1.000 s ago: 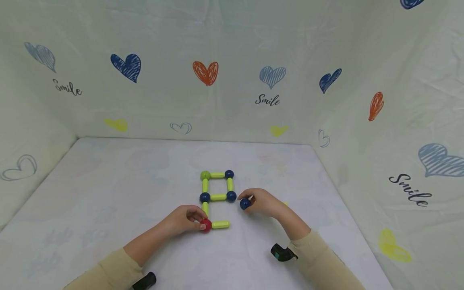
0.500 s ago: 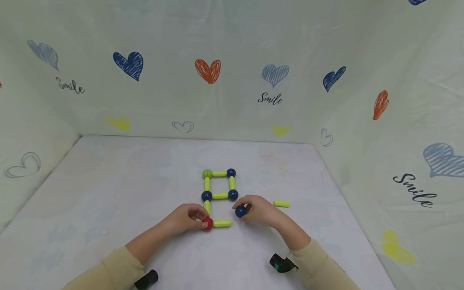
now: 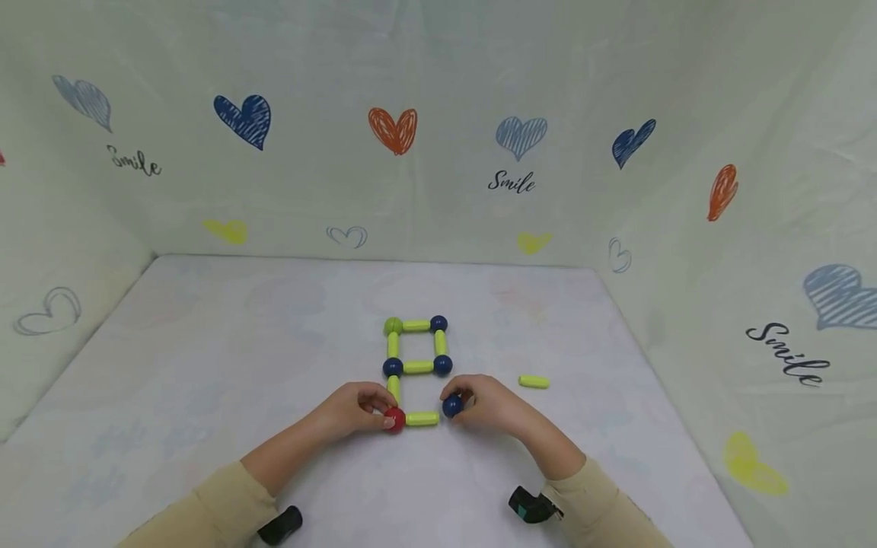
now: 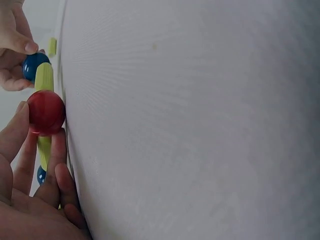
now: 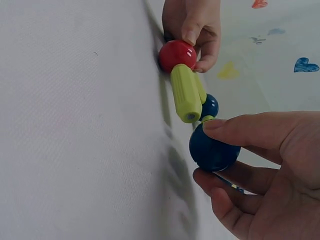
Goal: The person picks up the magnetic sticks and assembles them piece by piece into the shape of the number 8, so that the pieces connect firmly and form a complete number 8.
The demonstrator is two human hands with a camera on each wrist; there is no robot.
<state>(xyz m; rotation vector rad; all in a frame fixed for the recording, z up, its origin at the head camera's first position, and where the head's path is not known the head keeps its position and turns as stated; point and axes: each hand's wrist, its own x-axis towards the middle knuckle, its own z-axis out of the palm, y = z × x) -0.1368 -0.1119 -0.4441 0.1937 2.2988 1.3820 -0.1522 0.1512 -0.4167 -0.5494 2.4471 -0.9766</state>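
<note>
My left hand [image 3: 355,409] pinches a red ball [image 3: 395,421] between thumb and fingers at the near corner of a magnetic ball-and-stick figure. From that ball a yellow-green magnetic stick [image 3: 422,418] points right, its end free in the right wrist view. Just beyond this end, my right hand [image 3: 492,407] holds a loose blue ball [image 5: 215,148] with thumb and fingers, a small gap between ball and stick. Farther back, several sticks form a square with a green ball [image 3: 393,326] and blue balls [image 3: 442,365] at its corners. Another stick [image 3: 393,390] joins the square to the red ball.
One loose yellow-green stick [image 3: 534,381] lies to the right of the figure, beyond my right hand. The white-covered table [image 3: 274,327] meets a cloth backdrop [image 3: 445,68] printed with hearts at the back and sides. Black wrist devices [image 3: 530,505] sit by both sleeves.
My right hand has brought the blue ball nearer and slightly left, from beside the square to the stick's free end. The loose stick has come into view. My left hand keeps its grip.
</note>
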